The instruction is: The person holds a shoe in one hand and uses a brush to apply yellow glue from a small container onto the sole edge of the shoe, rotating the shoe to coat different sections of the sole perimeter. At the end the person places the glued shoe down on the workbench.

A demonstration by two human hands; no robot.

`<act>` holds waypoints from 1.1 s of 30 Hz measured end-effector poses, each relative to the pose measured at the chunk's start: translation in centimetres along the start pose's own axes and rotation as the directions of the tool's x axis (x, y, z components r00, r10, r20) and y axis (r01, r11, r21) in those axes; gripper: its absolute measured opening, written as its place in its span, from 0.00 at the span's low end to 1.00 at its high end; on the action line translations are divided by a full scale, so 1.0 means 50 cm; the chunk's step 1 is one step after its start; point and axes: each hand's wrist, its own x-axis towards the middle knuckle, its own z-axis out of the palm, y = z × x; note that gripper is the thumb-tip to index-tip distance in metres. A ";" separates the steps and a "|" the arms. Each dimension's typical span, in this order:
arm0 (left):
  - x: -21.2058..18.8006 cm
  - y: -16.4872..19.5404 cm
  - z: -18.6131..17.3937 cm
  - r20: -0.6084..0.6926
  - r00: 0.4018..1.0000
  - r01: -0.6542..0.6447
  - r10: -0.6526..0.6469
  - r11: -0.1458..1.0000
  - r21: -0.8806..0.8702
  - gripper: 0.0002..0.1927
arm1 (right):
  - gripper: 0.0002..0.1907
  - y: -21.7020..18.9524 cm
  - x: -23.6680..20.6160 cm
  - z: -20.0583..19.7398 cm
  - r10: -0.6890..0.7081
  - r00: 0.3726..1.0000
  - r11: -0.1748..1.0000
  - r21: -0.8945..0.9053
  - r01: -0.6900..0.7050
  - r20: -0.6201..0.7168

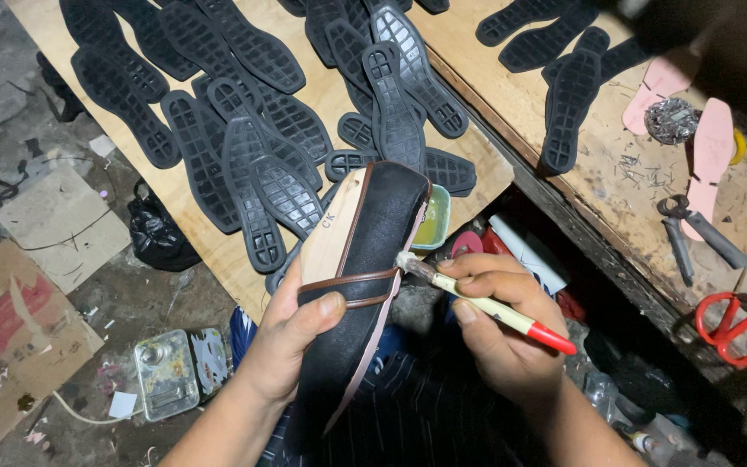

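Observation:
My left hand (291, 333) grips a black shoe upper stretched over a wooden last (365, 233), thumb pressed on its brown strap. The shoe points away from me, its pale pink insole edge facing right. My right hand (499, 324) holds a small brush (477, 303) with a cream handle and red end. The bristle tip touches the shoe's right edge near the strap. A small green glue pot (436, 218) sits just beyond the shoe at the board's edge.
Several black rubber soles (252, 138) cover a plywood board. To the right, a workbench (598, 182) carries more soles, pink insoles (712, 151), pincers (693, 229), red scissors (728, 324) and nails. Cardboard and a metal tin (166, 374) lie on the floor at left.

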 end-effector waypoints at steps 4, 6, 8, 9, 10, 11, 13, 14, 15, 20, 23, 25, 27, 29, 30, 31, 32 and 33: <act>-0.002 0.001 0.002 -0.007 1.000 0.009 -0.009 1.000 0.015 0.45 | 0.10 0.002 -0.003 -0.001 0.038 0.999 0.998 0.046 -0.039 0.021; -0.001 0.001 0.002 -0.014 1.000 0.015 -0.015 1.000 0.020 0.45 | 0.10 0.002 -0.004 -0.003 0.040 0.999 0.998 0.045 -0.042 0.031; 0.000 -0.001 0.002 -0.009 1.000 0.000 0.000 1.000 0.020 0.45 | 0.10 0.004 -0.004 -0.004 0.039 0.999 0.998 0.051 -0.041 0.031; 0.000 -0.002 0.002 -0.006 1.000 -0.008 0.008 1.000 0.020 0.44 | 0.10 0.005 -0.003 -0.003 0.038 0.999 0.998 0.054 -0.039 0.030; 0.000 -0.004 0.002 -0.010 1.000 -0.011 0.011 1.000 0.013 0.44 | 0.10 0.005 -0.004 -0.003 0.027 0.999 0.999 0.033 -0.028 0.028; 0.002 -0.006 0.002 -0.013 1.000 -0.014 0.014 1.000 0.006 0.44 | 0.11 0.005 -0.004 -0.001 0.017 1.000 1.000 0.012 -0.017 0.026; 0.004 -0.011 0.003 -0.018 1.000 -0.012 0.012 0.999 -0.034 0.44 | 0.11 0.004 -0.007 0.003 -0.003 0.999 0.998 -0.070 0.006 0.034; 0.005 -0.015 0.005 -0.020 1.000 -0.006 0.005 0.998 -0.067 0.43 | 0.12 0.001 -0.011 0.006 -0.012 0.999 0.991 -0.131 0.018 0.044; 0.006 -0.018 0.006 -0.022 1.000 -0.001 -0.001 0.995 -0.100 0.43 | 0.12 -0.001 -0.014 0.009 -0.021 0.998 0.981 -0.190 0.031 0.055; 0.010 -0.024 0.005 -0.051 0.999 -0.012 0.005 0.992 -0.127 0.41 | 0.12 -0.004 -0.019 0.007 -0.023 0.995 0.976 -0.214 0.043 0.095; 0.009 -0.024 0.006 -0.043 0.999 -0.010 0.005 0.995 -0.104 0.41 | 0.12 0.004 -0.013 0.007 -0.031 0.999 0.986 -0.162 0.033 0.016; 0.008 -0.023 0.008 -0.037 0.999 -0.002 -0.002 0.995 -0.100 0.41 | 0.12 0.008 -0.009 0.009 -0.044 0.999 0.991 -0.124 0.042 -0.007; 0.008 -0.023 0.010 -0.029 1.000 0.005 -0.008 0.995 -0.102 0.42 | 0.12 0.009 -0.006 0.010 -0.024 1.000 0.994 -0.108 0.025 0.005; 0.009 -0.022 0.010 -0.022 1.000 -0.005 0.003 0.994 -0.112 0.42 | 0.12 0.006 -0.008 0.008 -0.009 1.000 0.993 -0.118 0.012 0.027; 0.009 -0.022 0.011 -0.019 1.000 -0.010 0.007 0.993 -0.117 0.42 | 0.12 0.005 -0.009 0.007 -0.001 0.999 0.992 -0.123 0.005 0.037; 0.009 -0.022 0.010 -0.023 1.000 -0.012 0.010 0.993 -0.113 0.42 | 0.12 0.003 -0.010 0.007 -0.003 0.999 0.993 -0.122 0.008 0.044; 0.010 -0.021 0.010 -0.028 1.000 -0.015 0.012 0.994 -0.110 0.42 | 0.12 0.003 -0.010 0.007 -0.005 0.999 0.993 -0.121 0.011 0.050; 0.010 -0.021 0.009 -0.031 0.999 -0.019 0.016 0.994 -0.106 0.42 | 0.12 0.003 -0.010 0.007 -0.009 0.998 0.993 -0.119 0.015 0.057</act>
